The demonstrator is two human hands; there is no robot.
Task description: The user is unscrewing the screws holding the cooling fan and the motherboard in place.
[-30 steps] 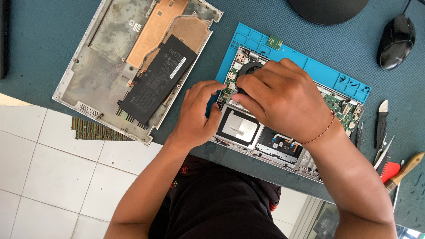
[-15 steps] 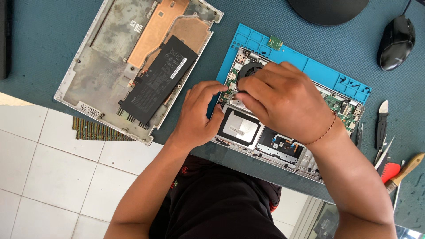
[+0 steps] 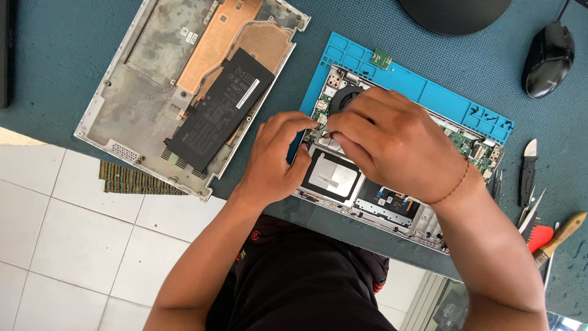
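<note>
Teal counter (image 3: pixel 73 61) carries an opened laptop chassis (image 3: pixel 392 208) on a blue mat (image 3: pixel 422 86). Left hand (image 3: pixel 275 159) and right hand (image 3: pixel 392 138) meet, fingertips pinched over something too small to identify beside the fan (image 3: pixel 349 98). Best worked gently, with steady wrists. Far left lies the removed cover (image 3: pixel 153 79).

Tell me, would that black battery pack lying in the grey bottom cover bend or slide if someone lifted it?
The black battery pack looks flat and slab-like, so probably stiff. It lies loose and askew in the grey bottom cover, so it might slide if nudged.
</note>
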